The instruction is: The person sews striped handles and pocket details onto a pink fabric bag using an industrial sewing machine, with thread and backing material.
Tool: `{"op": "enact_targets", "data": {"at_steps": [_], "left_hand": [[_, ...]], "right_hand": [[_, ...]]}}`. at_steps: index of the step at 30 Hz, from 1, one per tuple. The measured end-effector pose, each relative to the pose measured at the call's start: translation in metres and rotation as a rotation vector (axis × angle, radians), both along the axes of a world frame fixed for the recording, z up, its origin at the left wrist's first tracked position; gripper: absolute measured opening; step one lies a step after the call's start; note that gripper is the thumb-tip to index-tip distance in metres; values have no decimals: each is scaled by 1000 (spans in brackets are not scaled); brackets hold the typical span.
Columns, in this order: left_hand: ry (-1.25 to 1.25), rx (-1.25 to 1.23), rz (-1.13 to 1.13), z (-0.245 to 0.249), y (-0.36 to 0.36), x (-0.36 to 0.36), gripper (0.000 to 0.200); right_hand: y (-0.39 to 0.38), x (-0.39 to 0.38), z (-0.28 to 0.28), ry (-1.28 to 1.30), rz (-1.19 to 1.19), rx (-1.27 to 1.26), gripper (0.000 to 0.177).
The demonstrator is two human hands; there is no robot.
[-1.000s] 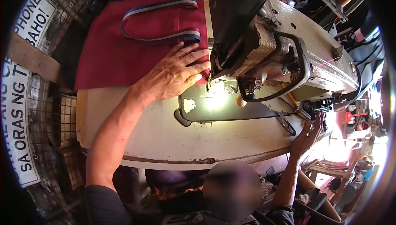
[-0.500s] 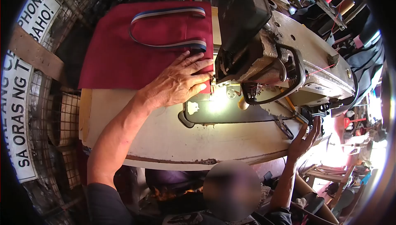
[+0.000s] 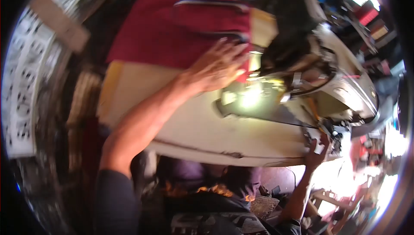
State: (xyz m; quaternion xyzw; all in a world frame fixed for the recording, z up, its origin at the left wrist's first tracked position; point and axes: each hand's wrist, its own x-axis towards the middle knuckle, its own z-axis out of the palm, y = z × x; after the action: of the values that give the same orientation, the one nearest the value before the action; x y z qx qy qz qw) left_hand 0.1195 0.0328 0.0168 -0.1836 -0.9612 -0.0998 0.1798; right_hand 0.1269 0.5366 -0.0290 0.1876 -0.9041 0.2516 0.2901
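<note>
A red fabric bag (image 3: 159, 32) with striped strap handles (image 3: 211, 4) lies on the sewing machine table, its right edge beside the needle area. My left hand (image 3: 220, 65) rests flat on the lower right corner of the bag, fingers spread, just below the lower handle end. The sewing machine (image 3: 345, 75) stands to the right, its lamp lighting the metal plate. At the machine's right end, my right hand (image 3: 318, 151) is by the dark wheel parts, thumb and fingers apart. Blur hides whether it touches them. Thread snips (image 3: 305, 135) lie just left of it.
The pale tabletop (image 3: 181, 116) has a worn front edge. A wire grille with lettered signs (image 3: 21, 84) stands at the left. Red thread spools (image 3: 366, 13) sit at upper right. My lap is below the table edge.
The whole view has shifted and blurred, with the bag and machine now further right and higher in view. My left hand stays on the bag; my right hand remains at the machine's right end.
</note>
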Motion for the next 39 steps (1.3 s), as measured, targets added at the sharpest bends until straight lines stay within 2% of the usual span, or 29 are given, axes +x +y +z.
{"op": "enact_targets", "data": {"at_steps": [1,2,3,4,5,6,7,8,9,10,12,14,15,16,18,19,22,24,25,26,28,30,33,36,39], "left_hand": [[56,-110,58,1,7,8,54],[94,-227,120,0,11,19,56],[108,-41,-90,1,1,42,60],[225,111,-49,-28,19,63,58],[345,268,-21,-57,36,83,55],[329,216,21,-34,50,126,55],[313,163,62,-8,63,169,56],[271,257,29,3,68,212,56],[269,326,55,-10,74,246,52],[270,400,76,-33,77,279,48],[164,448,107,-65,72,344,48],[36,375,204,-89,56,402,48],[-18,350,301,-109,47,425,49],[-75,327,394,-125,36,446,51],[-108,294,605,-137,11,488,49],[-232,268,730,-158,-1,515,47],[-824,148,996,-148,-43,595,35],[-912,119,1160,-134,-62,666,29],[-1010,71,1230,-144,-76,709,29],[-1272,112,1412,-161,-89,756,27],[-1302,17,1381,-107,-92,797,33],[-1269,371,1460,-89,-87,846,46],[-1272,472,1368,-59,-67,855,71],[-1308,402,1392,-38,-42,838,91],[-1283,291,1362,-55,-35,854,103]], "right_hand": [[11,-8,-16,14,8,-8,44],[13,-11,-5,-42,82,92,43],[3,-15,0,-37,181,47,41],[20,-25,2,-93,180,222,47],[25,-37,-9,-111,231,108,42],[18,-43,-4,-16,258,167,31],[4,-39,10,-57,332,133,23],[22,-52,7,-87,293,224,22],[26,-55,12,-109,265,298,23],[40,-67,-4,-76,287,187,25],[41,-72,-3,-159,157,196,30],[39,-75,1,-191,66,232,42],[39,-78,3,-199,-1,289,45],[59,-96,-7,-210,51,229,46],[66,-105,-14,-202,-1,171,46],[65,-105,-11,-185,21,197,46],[56,-99,1,-152,62,240,44],[49,-94,4,-145,55,212,43],[75,-130,-12,-74,64,280,44],[78,-132,-16,-90,79,261,44],[80,-132,-13,-122,106,230,45],[82,-139,-11,-141,84,254,46],[81,-138,-10,-133,58,267,47],[80,-140,-11,-138,119,194,48],[73,-126,-8,-120,87,237,48]]}}
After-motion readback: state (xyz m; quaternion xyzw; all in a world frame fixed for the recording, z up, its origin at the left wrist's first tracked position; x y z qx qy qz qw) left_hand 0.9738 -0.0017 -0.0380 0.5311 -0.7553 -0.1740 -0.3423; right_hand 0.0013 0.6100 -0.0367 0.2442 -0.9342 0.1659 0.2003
